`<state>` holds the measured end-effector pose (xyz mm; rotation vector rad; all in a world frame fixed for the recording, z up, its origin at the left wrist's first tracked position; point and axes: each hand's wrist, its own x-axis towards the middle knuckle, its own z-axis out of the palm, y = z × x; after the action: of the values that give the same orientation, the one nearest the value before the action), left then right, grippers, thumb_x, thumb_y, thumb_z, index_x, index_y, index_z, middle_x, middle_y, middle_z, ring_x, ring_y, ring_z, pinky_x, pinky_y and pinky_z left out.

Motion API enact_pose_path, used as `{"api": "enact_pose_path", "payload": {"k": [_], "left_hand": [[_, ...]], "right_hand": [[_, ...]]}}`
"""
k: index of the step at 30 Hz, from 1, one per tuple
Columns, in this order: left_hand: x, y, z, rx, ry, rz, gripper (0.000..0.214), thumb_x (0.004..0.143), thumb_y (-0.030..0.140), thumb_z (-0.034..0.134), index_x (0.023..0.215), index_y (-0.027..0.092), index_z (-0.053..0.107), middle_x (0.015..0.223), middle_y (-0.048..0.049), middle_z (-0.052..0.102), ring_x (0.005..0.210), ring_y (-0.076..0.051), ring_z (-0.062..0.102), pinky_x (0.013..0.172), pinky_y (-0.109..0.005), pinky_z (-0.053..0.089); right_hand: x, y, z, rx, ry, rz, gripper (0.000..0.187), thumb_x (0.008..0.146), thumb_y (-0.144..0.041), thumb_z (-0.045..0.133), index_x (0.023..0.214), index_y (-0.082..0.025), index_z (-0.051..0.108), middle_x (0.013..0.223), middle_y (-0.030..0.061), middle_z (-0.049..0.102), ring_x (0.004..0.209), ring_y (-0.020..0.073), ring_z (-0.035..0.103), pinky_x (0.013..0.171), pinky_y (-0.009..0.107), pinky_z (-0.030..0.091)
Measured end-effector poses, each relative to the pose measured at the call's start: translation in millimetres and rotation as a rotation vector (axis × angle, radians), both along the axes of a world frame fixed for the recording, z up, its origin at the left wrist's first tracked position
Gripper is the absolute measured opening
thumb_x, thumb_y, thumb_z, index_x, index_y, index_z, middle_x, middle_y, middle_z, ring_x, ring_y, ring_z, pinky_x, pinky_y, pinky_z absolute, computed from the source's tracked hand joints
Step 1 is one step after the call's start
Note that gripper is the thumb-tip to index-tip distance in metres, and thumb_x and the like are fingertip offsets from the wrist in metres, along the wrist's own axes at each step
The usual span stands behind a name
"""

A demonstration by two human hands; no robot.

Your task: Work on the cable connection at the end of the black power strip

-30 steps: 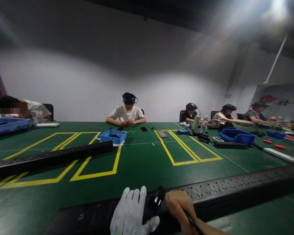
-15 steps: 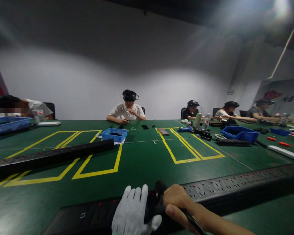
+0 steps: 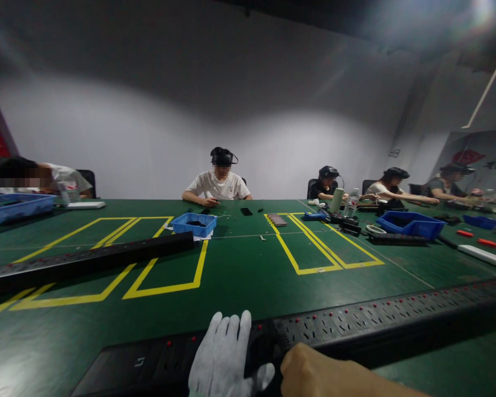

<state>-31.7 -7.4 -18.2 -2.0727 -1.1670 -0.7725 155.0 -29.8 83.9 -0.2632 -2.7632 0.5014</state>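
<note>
A long black power strip (image 3: pixel 380 320) with red switches lies across the green table in front of me. My left hand (image 3: pixel 225 358), in a white glove, rests flat on it with fingers stretched out. My bare right hand (image 3: pixel 310 372) is closed beside it at the bottom edge, close to a black part (image 3: pixel 260 344) on the strip. Whatever it grips is hidden.
A second long black power strip (image 3: pixel 86 262) lies at the left over yellow tape outlines. A blue tray (image 3: pixel 193 224) stands mid-table, another blue tray (image 3: pixel 411 226) at the right with bottles and tools. Several people sit along the far edge of the table.
My right hand has pulled back toward me and lower in the picture; the thin black tool seen in it earlier is no longer visible. The left hand stays put.
</note>
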Motion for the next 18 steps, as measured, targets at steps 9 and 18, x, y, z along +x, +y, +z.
{"api": "enact_pose_path", "payload": {"k": [9, 18], "left_hand": [[0.2, 0.3, -4.6, -0.009, -0.017, -0.001, 0.073, 0.081, 0.067, 0.035, 0.120, 0.008, 0.053, 0.097, -0.0140, 0.065, 0.092, -0.027, 0.060, 0.093, -0.047, 0.042], [-8.7, 5.7, -11.6, -0.071, 0.046, -0.047, 0.060, 0.083, 0.049, 0.043, 0.128, 0.009, 0.045, 0.104, -0.0130, 0.064, 0.095, -0.026, 0.059, 0.093, -0.046, 0.043]], "right_hand": [[3.4, 16.0, 13.7, -0.098, -0.069, 0.078, 0.042, 0.092, -0.032, 0.038, 0.055, -0.022, 0.022, 0.047, -0.0057, 0.031, 0.045, 0.0105, 0.030, 0.047, 0.025, 0.025], [-16.4, 18.5, 1.9, -0.056, -0.111, 0.114, 0.052, 0.090, -0.031, 0.048, 0.049, -0.022, 0.019, 0.040, -0.0076, 0.024, 0.039, 0.0101, 0.024, 0.042, 0.026, 0.019]]}}
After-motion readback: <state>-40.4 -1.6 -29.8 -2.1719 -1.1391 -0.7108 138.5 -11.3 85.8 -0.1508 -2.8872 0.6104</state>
